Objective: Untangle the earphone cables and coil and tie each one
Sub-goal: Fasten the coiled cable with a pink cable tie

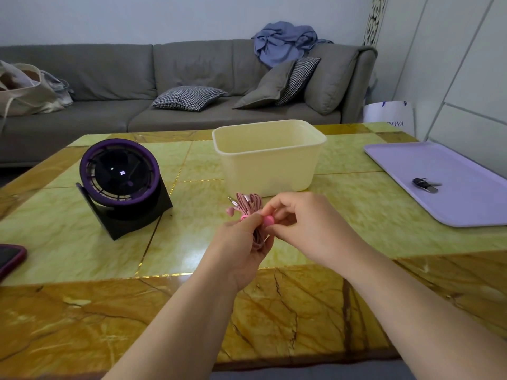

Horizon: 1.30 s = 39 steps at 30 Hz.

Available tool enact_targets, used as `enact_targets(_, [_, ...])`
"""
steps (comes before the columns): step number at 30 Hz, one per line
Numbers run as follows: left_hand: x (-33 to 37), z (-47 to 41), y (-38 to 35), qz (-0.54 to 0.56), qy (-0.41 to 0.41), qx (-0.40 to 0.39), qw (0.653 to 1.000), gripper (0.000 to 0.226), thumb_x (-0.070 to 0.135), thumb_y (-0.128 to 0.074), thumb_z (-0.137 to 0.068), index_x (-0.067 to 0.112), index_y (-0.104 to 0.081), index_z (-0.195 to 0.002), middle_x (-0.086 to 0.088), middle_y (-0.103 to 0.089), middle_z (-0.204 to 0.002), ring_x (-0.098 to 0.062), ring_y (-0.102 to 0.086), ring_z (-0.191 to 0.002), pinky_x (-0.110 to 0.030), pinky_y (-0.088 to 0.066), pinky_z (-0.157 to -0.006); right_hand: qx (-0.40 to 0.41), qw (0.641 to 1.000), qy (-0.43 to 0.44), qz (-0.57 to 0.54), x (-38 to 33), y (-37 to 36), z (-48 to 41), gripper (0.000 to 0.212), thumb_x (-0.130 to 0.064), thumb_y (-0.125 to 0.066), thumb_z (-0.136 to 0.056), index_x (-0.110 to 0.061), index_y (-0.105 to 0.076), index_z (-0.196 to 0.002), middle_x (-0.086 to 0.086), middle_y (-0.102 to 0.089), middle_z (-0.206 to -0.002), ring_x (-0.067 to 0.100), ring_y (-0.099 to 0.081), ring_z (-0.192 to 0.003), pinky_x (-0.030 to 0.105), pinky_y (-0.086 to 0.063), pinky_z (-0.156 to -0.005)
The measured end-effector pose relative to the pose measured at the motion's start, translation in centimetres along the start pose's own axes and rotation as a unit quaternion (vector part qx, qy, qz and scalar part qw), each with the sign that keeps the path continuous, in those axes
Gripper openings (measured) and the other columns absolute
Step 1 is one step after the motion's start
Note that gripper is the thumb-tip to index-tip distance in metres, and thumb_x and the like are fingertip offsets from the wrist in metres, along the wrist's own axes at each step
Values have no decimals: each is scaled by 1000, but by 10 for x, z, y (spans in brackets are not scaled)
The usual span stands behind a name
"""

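Note:
A coiled bundle of pink earphone cable (250, 205) is held upright above the table's middle. My left hand (238, 248) grips the bundle around its middle, with loops sticking out above and below the fingers. An earbud and a metal plug poke out at the bundle's upper left. My right hand (297, 224) pinches a round pink tie piece (268, 220) against the bundle's right side. Both hands touch the cable and hide its centre.
A cream plastic tub (270, 152) stands just behind the hands. A purple and black desk fan (122, 185) sits to the left, a lilac tray (450, 187) with keys (425, 185) to the right, a phone (9, 259) at the left edge. A grey sofa is behind the table.

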<state>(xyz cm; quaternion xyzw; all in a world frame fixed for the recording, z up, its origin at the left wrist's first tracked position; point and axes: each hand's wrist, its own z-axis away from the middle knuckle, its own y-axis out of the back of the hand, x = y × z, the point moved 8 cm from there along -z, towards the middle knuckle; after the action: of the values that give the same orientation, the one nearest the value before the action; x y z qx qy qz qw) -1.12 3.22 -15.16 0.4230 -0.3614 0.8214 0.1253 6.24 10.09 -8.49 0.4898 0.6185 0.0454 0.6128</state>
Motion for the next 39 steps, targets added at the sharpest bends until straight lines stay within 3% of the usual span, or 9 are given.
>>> enact_targets(5, [-5, 1, 0, 47, 39, -1, 998, 8, 5, -56, -92, 1, -60, -86, -7, -63, -63, -9, -57, -50, -26, -47, -63, 0, 999, 22, 27, -1, 2, -1, 11, -13, -72, -80, -23, -71, -86, -16, -66, -73, -3, -62, -74, 9, -48, -65])
enact_targets(8, [-4, 1, -1, 63, 50, -11, 997, 9, 6, -55, -92, 2, -60, -86, -7, -64, -63, -10, -57, -49, -26, -46, -63, 20, 991, 83, 103, -6, 3, 0, 11, -23, -73, -80, -26, -73, -91, -11, -62, -83, 2, -55, -71, 18, -46, -63])
enact_targets(11, [-5, 1, -2, 68, 62, -25, 995, 8, 7, -55, -92, 1, -60, -89, -6, -61, -63, -10, -51, -53, -26, -47, -61, 41, 985, 116, 117, -7, 5, -1, 15, -30, -71, -82, -25, -73, -96, -11, -57, -93, -1, -50, -78, 15, -44, -69])
enact_targets(17, [-4, 3, -7, 38, 62, -63, 995, 13, 12, -54, -92, 2, -59, -85, -5, -56, -63, -9, -52, -54, -24, -50, -59, -1, 988, -53, -143, 18, 1, -4, 10, -20, -69, -84, -12, -73, -80, -3, -71, -70, 8, -65, -66, 26, -56, -68])
enact_targets(22, [1, 6, -17, 6, 30, -131, 991, 15, 14, -57, -83, 2, -64, -87, -7, -63, -77, -13, -56, -74, -27, -47, -71, -44, 878, -220, -423, 32, -15, 2, 21, -8, -62, -86, -11, -67, -66, 0, -63, -59, 10, -55, -54, 19, -47, -54])
enact_targets(26, [6, 7, -19, -19, 15, -170, 985, 21, 13, -58, -77, 1, -64, -93, -7, -66, -82, -14, -56, -78, -27, -46, -74, -66, 841, -241, -479, 31, -20, 5, 33, -8, -59, -86, -16, -71, -56, 0, -61, -58, 9, -55, -52, 19, -46, -54])
enact_targets(30, [10, 7, -18, -79, -10, -193, 978, 28, 14, -63, -70, 6, -67, -97, -4, -68, -90, -13, -60, -86, -28, -52, -79, -62, 825, -255, -501, 32, -20, 5, 19, -4, -57, -85, -11, -68, -71, 1, -58, -57, 9, -52, -51, 19, -45, -50])
enact_targets(35, [14, 8, -18, -102, -29, -217, 970, 32, 14, -64, -70, 7, -67, -101, -6, -65, -97, -16, -58, -92, -32, -52, -89, -54, 824, -247, -508, 31, -17, 5, 17, -7, -58, -86, -10, -67, -72, 1, -57, -55, 9, -53, -50, 18, -46, -50])
enact_targets(39, [18, 11, -21, -106, -43, -247, 962, 34, 12, -64, -71, 7, -65, -104, -4, -68, -94, -14, -62, -90, -29, -53, -85, -51, 822, -235, -515, 28, -17, 5, 21, -10, -62, -84, -12, -68, -63, 1, -58, -55, 9, -55, -50, 18, -48, -50])
